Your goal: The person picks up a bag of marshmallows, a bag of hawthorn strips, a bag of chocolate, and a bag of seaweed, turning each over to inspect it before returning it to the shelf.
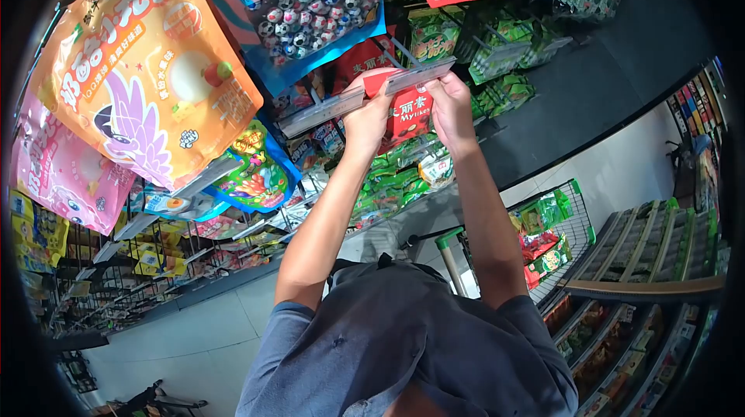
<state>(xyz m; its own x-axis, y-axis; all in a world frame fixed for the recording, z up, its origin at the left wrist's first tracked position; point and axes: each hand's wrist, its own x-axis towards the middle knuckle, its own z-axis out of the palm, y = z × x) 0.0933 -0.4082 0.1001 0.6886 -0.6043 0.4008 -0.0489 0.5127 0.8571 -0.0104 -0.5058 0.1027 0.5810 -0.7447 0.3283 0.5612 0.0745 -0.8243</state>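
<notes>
In front of the hanging display, a red Mylikes candy bag (409, 116) is held between both hands, just under a clear price-tag holder (420, 76). My left hand (368, 118) is closed on the bag's left edge, its fingers partly behind the bag and the tag. My right hand (452, 107) pinches the upper right edge, close below the tag holder's end. Another red bag (365, 60) of similar look hangs behind, partly covered by my left hand and the holder. Whether the held bag is on its hook cannot be seen.
Large candy bags hang at upper left: an orange pouch (159, 68) and a blue one (310, 21) with ball-shaped sweets. Green packets (508, 44) hang to the right. A wire shopping cart (587, 223) with packets stands at right, beside tiered shelves (644, 250).
</notes>
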